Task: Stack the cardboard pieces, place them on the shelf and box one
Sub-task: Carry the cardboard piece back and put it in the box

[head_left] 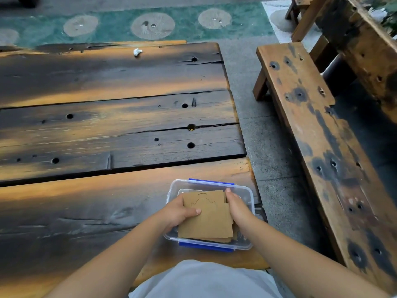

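A stack of brown cardboard pieces (209,218) lies inside a clear plastic box (245,193) with blue latches, near the table's front right corner. The top piece carries a faint pencil outline. My left hand (179,214) grips the stack's left edge, thumb resting on top. My right hand (237,208) clasps the stack's right edge, fingers reaching down inside the box. Lower pieces of the stack peek out at the near edge.
The box sits on a dark, scorched wooden plank table (107,125) with holes and gaps. A crumpled white scrap (137,52) lies at the far edge. A wooden bench (318,134) stands to the right across a strip of concrete floor.
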